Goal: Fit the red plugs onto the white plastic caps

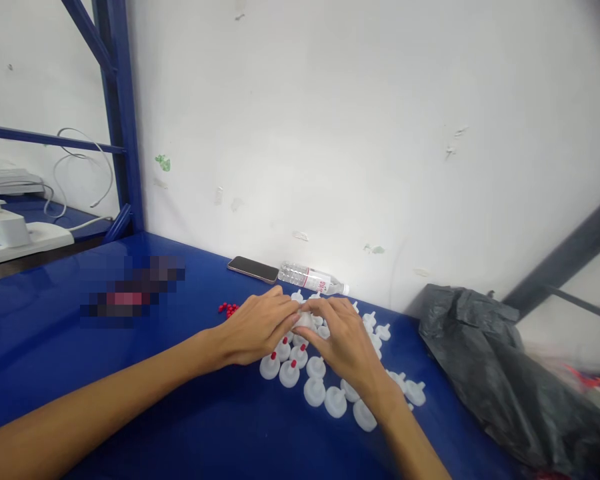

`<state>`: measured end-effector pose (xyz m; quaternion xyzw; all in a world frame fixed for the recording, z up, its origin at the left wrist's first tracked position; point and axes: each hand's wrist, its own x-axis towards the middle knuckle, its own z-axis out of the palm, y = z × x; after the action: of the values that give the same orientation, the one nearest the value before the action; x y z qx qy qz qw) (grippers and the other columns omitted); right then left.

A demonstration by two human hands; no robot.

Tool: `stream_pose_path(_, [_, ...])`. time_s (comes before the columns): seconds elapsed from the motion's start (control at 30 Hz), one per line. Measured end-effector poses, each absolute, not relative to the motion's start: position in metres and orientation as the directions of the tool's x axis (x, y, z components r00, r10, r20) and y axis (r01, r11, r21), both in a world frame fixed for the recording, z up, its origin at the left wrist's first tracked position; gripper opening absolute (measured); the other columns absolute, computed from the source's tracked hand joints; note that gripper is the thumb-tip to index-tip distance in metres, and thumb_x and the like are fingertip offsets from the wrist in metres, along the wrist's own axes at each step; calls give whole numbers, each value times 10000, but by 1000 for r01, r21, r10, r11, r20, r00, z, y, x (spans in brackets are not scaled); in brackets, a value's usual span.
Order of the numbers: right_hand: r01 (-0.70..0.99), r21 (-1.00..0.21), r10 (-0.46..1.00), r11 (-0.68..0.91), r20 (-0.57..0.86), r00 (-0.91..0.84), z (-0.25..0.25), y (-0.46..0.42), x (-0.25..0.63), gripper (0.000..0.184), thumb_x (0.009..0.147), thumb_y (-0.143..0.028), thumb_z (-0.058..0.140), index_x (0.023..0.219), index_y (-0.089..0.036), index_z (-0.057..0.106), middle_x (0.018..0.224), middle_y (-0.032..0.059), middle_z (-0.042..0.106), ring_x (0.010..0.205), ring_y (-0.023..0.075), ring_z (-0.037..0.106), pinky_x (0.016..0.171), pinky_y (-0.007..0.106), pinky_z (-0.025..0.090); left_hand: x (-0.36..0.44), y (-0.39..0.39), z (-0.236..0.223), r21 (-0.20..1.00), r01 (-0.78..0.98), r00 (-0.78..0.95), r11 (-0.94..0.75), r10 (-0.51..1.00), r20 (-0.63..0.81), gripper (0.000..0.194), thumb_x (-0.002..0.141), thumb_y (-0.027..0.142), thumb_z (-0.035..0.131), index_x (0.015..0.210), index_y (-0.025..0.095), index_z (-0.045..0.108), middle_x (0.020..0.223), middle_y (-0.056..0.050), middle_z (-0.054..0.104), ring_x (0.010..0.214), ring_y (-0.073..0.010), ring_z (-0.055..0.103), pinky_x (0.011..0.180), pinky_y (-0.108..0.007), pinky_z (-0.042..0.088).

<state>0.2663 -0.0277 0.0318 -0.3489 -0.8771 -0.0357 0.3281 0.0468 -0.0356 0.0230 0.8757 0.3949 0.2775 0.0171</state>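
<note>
Open tabletop (pixel 55 347) left; black bag (pixel 485 360) right.

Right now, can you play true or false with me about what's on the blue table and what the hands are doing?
1. Both hands, the left hand and the right hand, meet over one white cap. True.
2. The water bottle stands upright. False: it lies on its side by the wall.
3. Some white caps have red tips. True: a few near the left hand do.
4. The phone lies in the person's right hand. False: it lies on the table beside the bottle.
5. The black plastic bag sits left of the hands. False: it sits to their right.
</note>
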Motion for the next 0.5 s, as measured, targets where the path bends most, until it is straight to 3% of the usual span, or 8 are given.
stream_pose_path(0.1, [684, -149, 607, 714, 618, -499, 34, -20, 276, 159, 999, -322, 678, 1154, -330, 712, 1038, 32, 819, 986, 283, 725, 1016, 483, 508, 49, -36, 26, 326, 703, 448, -632, 749, 488, 439, 1140, 364, 251, 768, 270, 463, 760, 3, 603, 768, -221, 583, 664, -378, 467])
stream_pose_path(0.23, [779, -200, 677, 595, 647, -351, 42, -8, 306, 203, 1013, -325, 617, 1161, -291, 750, 957, 81, 799, 978, 331, 715, 985, 531, 493, 39, -31, 38, 368, 766, 308, -527, 803, 511, 453, 1140, 349, 194, 727, 275, 365, 739, 17, 558, 692, -189, 558, 682, -359, 490])
stream_pose_path(0.37, [780, -319, 747, 538, 608, -267, 50, -6, 324, 186, 1001, -423, 621, 1046, -285, 736, 1020, 64, 806, 964, 301, 730, 962, 504, 535, 22, -17, 44, 277, 873, 231, -402, 840, 491, 325, 1102, 282, 398, 812, 239, 537, 794, -7, 598, 871, -240, 624, 762, -396, 514])
stream_pose_path(0.5, [726, -397, 799, 562, 488, -351, 57, -13, 319, 189, 950, -482, 688, 951, -300, 734, 1141, 25, 804, 1053, 256, 730, 983, 429, 559, 13, -6, 37, 198, 940, 174, -279, 889, 424, 175, 1059, 329, 643, 986, 175, 686, 989, -30, 713, 1016, -244, 698, 874, -436, 599])
